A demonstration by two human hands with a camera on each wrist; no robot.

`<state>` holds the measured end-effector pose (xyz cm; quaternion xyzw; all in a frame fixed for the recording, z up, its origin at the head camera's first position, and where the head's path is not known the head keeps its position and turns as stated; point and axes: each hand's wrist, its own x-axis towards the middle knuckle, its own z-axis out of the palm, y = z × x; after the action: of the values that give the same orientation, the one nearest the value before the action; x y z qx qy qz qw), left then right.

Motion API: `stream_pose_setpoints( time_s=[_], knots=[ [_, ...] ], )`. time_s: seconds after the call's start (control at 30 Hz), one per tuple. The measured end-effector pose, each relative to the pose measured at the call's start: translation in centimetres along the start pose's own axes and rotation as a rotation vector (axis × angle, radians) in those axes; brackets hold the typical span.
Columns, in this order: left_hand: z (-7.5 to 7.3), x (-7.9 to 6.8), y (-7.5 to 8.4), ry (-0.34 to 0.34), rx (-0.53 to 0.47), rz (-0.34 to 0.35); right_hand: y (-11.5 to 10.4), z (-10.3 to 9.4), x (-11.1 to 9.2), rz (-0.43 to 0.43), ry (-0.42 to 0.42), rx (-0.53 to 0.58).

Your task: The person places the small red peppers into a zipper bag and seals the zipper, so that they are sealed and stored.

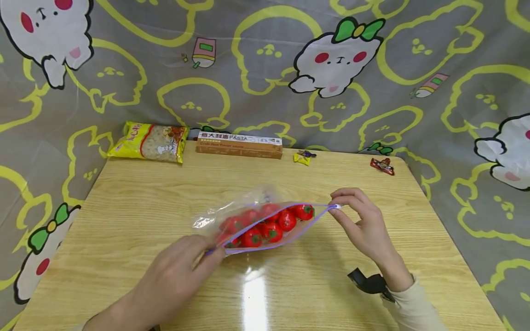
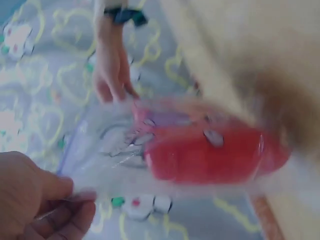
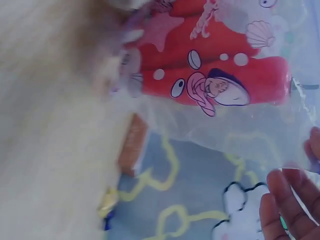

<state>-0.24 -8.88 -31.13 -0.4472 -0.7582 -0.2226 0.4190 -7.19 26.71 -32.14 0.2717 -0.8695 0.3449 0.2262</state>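
A clear zip bag (image 1: 205, 221) with a purple zip edge is held above the table, its mouth spread toward the head view. Inside lie several red, tube-shaped pieces (image 1: 252, 236) with green marks on their ends; the wrist views show them lengthwise through the film. My left hand (image 1: 178, 271) pinches the bag's left corner. With thumb and fingertips my right hand (image 1: 364, 223) pinches the opposite corner, beside a small white zip slider (image 1: 337, 206). Printed sea-themed figures (image 3: 215, 90) decorate the bag's side. The left wrist view is blurred.
Along the wooden table's (image 1: 136, 202) back edge stand a yellow snack bag (image 1: 151, 141) and a pasta box (image 1: 239, 145). Small wrapped candies, one yellow (image 1: 302, 159) and one red (image 1: 383, 166), lie farther right. A patterned cloth (image 1: 265, 105) hangs behind and beside the table.
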Motion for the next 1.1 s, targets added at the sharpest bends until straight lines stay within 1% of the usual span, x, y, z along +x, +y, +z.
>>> stream_pose_setpoints(
  time_s=[0.1,0.2,0.27,0.33,0.4,0.5,0.57,0.67,0.77,0.87,0.97,1.03,1.1],
  knots=[
    [-0.8,0.9,-1.5,0.082,-0.059,-0.094,-1.8,-0.7,1.4,-0.043,0.047,0.079],
    [-1.5,1.8,-2.9,0.145,-0.111,-0.226,-3.5,-1.4,2.6,-0.052,0.088,0.191],
    [-2.0,2.2,-3.9,0.167,-0.146,-0.332,-3.9,-1.6,3.2,-0.052,0.12,0.265],
    [-2.4,2.7,-4.9,0.194,-0.213,-0.429,-4.3,-1.9,3.8,-0.047,0.144,0.341],
    [-2.8,3.2,-5.8,0.221,-0.292,-0.513,-4.5,-2.0,4.4,-0.047,0.162,0.383],
    [-3.0,3.9,-6.8,0.247,-0.391,-0.609,-5.0,-1.8,5.3,-0.04,0.177,0.438],
    [-2.7,4.2,-7.4,0.25,-0.419,-0.652,-4.8,-1.5,5.6,-0.012,0.191,0.431],
    [-1.6,4.2,-8.8,0.231,-0.385,-0.674,-4.7,-0.9,6.0,0.074,0.193,0.422],
    [-0.5,3.7,-10.1,0.208,-0.321,-0.66,-4.4,-0.4,6.3,0.136,0.171,0.414],
    [0.1,3.2,-10.8,0.206,-0.282,-0.64,-3.8,0.0,6.3,0.126,0.152,0.416],
    [-0.1,3.3,-10.9,0.193,-0.26,-0.632,-3.2,0.0,6.4,0.088,0.167,0.419],
    [-0.3,3.7,-10.7,0.162,-0.222,-0.617,-2.9,-0.1,6.5,0.068,0.188,0.439],
    [-0.2,4.2,-10.6,0.116,-0.139,-0.568,-3.0,-0.1,6.6,0.052,0.204,0.473]
  ],
)
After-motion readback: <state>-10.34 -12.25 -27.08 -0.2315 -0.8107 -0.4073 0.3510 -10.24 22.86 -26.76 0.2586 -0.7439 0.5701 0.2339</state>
